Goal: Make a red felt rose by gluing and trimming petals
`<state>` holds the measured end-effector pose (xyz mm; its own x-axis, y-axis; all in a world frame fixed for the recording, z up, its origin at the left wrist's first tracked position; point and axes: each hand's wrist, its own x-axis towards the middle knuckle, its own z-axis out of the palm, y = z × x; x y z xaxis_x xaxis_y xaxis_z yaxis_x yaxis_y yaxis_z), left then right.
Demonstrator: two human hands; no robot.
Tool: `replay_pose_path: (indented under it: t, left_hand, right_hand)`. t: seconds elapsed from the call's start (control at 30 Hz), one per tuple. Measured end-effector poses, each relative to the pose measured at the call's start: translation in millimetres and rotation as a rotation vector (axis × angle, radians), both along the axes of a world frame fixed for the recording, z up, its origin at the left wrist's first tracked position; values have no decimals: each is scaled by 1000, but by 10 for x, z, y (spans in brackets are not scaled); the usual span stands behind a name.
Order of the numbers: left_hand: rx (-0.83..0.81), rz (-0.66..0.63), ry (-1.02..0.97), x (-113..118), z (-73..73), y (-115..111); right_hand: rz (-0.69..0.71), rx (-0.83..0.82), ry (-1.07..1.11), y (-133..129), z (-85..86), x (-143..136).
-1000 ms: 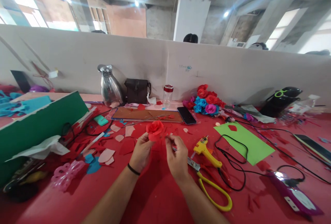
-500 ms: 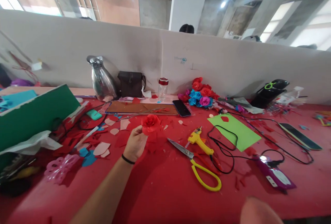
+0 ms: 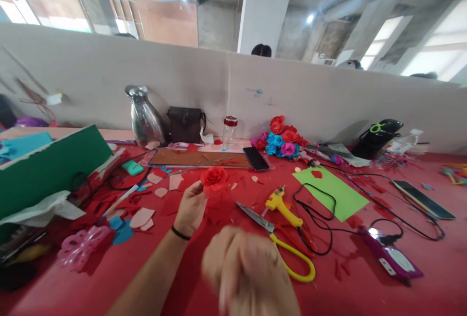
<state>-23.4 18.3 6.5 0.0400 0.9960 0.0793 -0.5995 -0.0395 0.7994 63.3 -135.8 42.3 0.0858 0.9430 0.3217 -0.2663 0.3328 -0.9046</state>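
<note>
My left hand (image 3: 190, 209), with a black band at the wrist, pinches a red paper rose (image 3: 214, 180) from below and holds it above the red table. Its stem, if any, is hidden. My right hand (image 3: 250, 270) is smeared by motion at the bottom centre, close to the camera, so its fingers cannot be read. Beyond it lie yellow-handled scissors (image 3: 292, 257), partly covered by the hand, blades pointing up and left. A yellow hot glue gun (image 3: 283, 206) rests just past them, its black cord running right.
Paper scraps (image 3: 142, 218) litter the left side near a green board (image 3: 54, 167) and a pink plastic piece (image 3: 82, 248). Behind stand a steel jug (image 3: 146, 119), a glass jar (image 3: 229, 133) and a paper flower bunch (image 3: 284, 138). A purple power strip (image 3: 396, 257) lies right.
My right hand has swung in from the lower right edge to the bottom centre. My left hand still holds the paper rose in nearly the same place. The view has tilted slightly upward.
</note>
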Motion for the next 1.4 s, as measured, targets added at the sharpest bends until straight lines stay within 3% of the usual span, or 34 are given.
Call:
replay_pose_path:
  t: [0.1,0.17,0.23,0.4,0.67,0.8,0.97,1.03,1.17,1.4]
  left_hand:
    - [24,-20,-2,0,-7,-6]
    - [17,-37,-7,6,-7,-17]
    - [1,-50,-6,11,1,-27]
    - [8,-30,24,3,3,-17]
    - [-2,-62,-7,-6,-74,1]
    - [-15,-25,-47,-12,-69,18]
    - [-44,85,-69,-24,-105,72]
    - [-83,109,-97,-26,-131,87]
    - [-111,119,-130,-37,-160,101]
    - [-65,106,-137,-47,-167,115]
  right_hand:
    - [-287,-166,101,466,160,140]
    - [-339,-235,33,725,146,196]
    - [-305,-277,-18,867,67,193]
    - [-244,-300,-5,953,-100,65]
    - [-310,-291,48,990,-107,70]
    - [-351,-278,-290,722,-247,574]
    - [-530,-212,-1170,320,-736,1476]
    - [-439,-190,-1409,256,-880,1667]
    - [-221,-186,-1662,286,-909,1715]
    - [-178,-189,-1898,354,-754,1596]
